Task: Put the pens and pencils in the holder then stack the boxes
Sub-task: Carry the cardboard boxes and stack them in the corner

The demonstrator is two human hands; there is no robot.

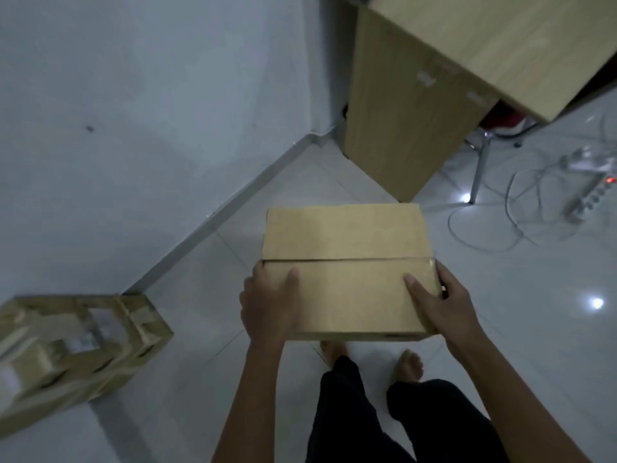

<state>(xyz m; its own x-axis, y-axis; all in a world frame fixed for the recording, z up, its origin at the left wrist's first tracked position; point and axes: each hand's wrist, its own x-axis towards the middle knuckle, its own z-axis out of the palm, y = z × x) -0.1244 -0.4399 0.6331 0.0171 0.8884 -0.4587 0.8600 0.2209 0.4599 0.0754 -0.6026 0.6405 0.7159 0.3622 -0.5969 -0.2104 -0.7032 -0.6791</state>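
A plain brown cardboard box [347, 262] is held up in front of me, above the floor. My left hand [267, 305] grips its near left side, thumb lying on the top flap. My right hand [440, 302] grips the near right corner, thumb on top and fingers wrapped round the side. At the lower left, a stack of taped cardboard boxes [76, 345] stands on the floor by the wall; it looks blurred. No pens, pencils or holder are in view.
A wooden desk [417, 105] stands at the upper right, with a chair leg [479, 172] beneath it. A power strip [591, 192] and white cables [500, 225] lie on the tiled floor at the right. The wall [133, 128] runs along the left. My bare feet are below the box.
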